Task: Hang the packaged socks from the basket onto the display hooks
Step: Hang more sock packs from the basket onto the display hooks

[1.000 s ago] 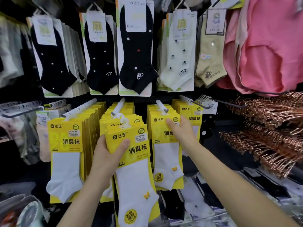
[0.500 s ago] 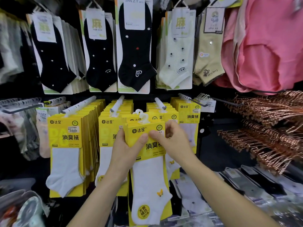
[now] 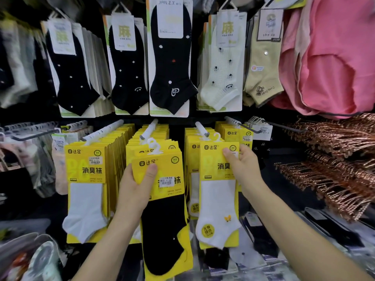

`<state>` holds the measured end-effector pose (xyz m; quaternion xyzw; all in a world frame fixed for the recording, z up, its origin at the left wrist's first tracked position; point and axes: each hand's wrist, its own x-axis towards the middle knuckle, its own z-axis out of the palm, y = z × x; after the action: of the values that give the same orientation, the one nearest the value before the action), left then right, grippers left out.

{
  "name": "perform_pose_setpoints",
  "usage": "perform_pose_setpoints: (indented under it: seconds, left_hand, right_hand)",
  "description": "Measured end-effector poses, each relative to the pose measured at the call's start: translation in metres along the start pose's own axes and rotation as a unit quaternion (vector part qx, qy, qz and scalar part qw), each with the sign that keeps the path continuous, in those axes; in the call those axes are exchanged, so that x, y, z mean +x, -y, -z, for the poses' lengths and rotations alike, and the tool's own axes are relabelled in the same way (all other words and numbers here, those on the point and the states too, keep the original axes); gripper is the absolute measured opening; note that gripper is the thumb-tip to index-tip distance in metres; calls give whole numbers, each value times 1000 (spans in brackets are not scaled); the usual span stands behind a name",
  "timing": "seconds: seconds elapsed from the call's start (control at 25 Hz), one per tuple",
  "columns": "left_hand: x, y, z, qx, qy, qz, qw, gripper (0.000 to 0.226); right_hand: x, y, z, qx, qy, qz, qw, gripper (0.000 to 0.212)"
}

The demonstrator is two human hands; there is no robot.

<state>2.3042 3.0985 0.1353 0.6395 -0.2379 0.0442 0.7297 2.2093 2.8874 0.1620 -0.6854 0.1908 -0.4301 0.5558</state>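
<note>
Up front, the left hand [image 3: 135,189] grips a black-sock pack [image 3: 162,203], thumb across its yellow card. The right hand [image 3: 242,167], arm outstretched, pinches a white-sock pack [image 3: 218,199] by its top corner, just below a hook [image 3: 202,129].

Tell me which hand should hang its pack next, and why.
Right, probably. The right hand pinches the white sock pack with its hanger close beside the tip of a hook. The left hand grips the black sock pack lower, in front of hung packs.
</note>
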Motion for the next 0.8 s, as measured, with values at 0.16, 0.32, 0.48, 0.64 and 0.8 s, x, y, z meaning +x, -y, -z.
perform_pose_setpoints:
  seconds: [0.16,0.32,0.48,0.64,0.8]
  left_hand:
    - [1,-1,4,-3,1,3,1000,39]
    - [-2,-1,0,1,7,3,1000,42]
    - [-3,-3,-8,-4,23,-2,1000,47]
    - [-5,-1,-19,-10,36,-2,999,72]
    - [-14,-5,-39,-15,49,-10,999,52]
  right_hand:
    - [14,-3,-17,-24,11,19,999,19]
    - [16,-10,-30,-80,15,38,996,27]
    - [11,-11,-18,-143,-32,27,989,31]
    - [-16,0,-15,-62,-12,94,994,31]
    - [-41,6,-33,-100,118,82,985,42]
